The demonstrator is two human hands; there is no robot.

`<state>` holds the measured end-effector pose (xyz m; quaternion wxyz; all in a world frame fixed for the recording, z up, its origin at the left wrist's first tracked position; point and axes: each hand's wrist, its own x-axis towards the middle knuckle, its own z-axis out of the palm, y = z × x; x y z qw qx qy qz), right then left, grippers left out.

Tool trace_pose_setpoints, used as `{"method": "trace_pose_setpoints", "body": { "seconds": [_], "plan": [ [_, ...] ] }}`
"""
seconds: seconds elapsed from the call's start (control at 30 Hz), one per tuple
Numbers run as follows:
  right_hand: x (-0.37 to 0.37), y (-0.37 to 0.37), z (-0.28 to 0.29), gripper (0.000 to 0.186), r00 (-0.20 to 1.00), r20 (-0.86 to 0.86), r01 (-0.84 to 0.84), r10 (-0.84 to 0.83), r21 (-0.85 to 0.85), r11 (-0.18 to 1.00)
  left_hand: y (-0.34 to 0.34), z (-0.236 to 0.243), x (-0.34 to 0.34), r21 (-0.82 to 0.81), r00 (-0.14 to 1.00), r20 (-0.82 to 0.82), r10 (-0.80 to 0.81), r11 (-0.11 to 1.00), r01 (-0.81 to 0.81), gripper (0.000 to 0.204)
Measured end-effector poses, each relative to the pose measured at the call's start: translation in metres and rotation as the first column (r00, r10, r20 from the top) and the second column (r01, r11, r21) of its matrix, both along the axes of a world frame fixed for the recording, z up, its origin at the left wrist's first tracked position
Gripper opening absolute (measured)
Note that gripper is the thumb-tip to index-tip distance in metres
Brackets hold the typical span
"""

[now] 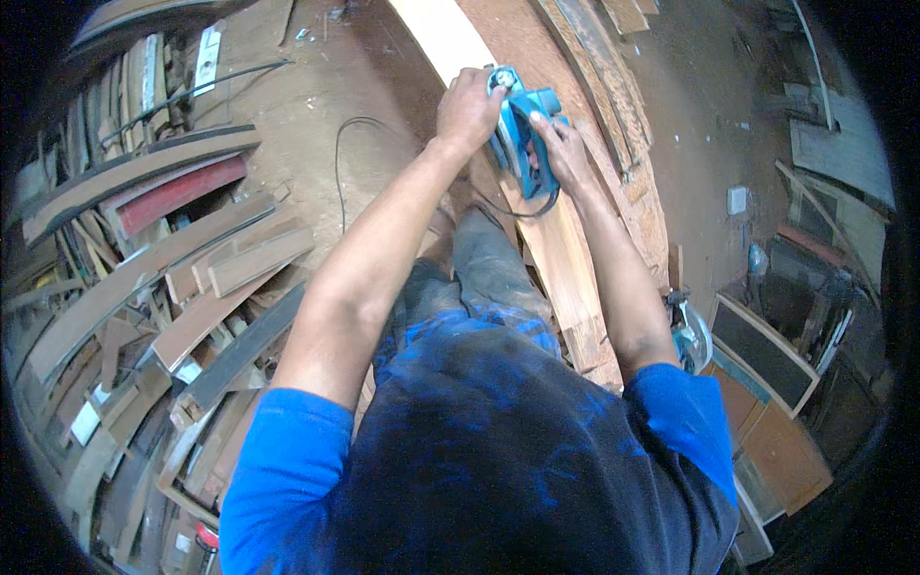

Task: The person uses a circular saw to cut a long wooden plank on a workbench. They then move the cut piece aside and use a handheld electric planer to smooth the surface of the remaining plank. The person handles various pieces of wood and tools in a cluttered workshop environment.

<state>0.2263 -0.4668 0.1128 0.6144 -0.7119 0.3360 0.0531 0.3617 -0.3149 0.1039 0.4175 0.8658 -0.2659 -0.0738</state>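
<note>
A teal electric hand planer (525,134) rests on a long pale wooden board (565,264). My left hand (470,113) is closed over the planer's front end, around its knob. Wrapped around the rear handle is my right hand (563,151), its thumb lying along the top. The planer's sole is hidden against the wood. From its rear a dark power cord (517,213) loops toward my legs. The board runs from the top of the view down past my right leg, and its far part is very bright.
Stacked wood offcuts (230,268) crowd the left side. Rough planks (604,86) lie right of the board. Another teal power tool (688,335) sits by my right elbow. A framed dark panel (764,353) leans at the lower right. A thin cable (342,172) curves across the floor.
</note>
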Motion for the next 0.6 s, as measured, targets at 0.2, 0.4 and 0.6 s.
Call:
{"method": "trace_pose_setpoints", "body": {
  "seconds": [0.2,0.4,0.6],
  "plan": [
    [-0.14,0.007,0.016,0.045,0.998,-0.034,0.054,-0.053,0.032,0.998,-0.035,-0.017,-0.094,0.231,0.951,-0.053,-0.306,0.923,0.309,0.046],
    [-0.25,0.008,0.025,0.044,0.998,0.0,0.062,-0.062,0.059,0.996,-0.034,-0.006,-0.207,0.224,0.972,-0.104,-0.209,0.948,0.227,0.043],
    [-0.352,0.011,0.038,0.04,0.992,-0.005,0.128,-0.128,0.101,0.987,-0.04,-0.009,-0.291,0.33,0.857,0.041,-0.514,0.816,0.474,0.042]
  ]
}}
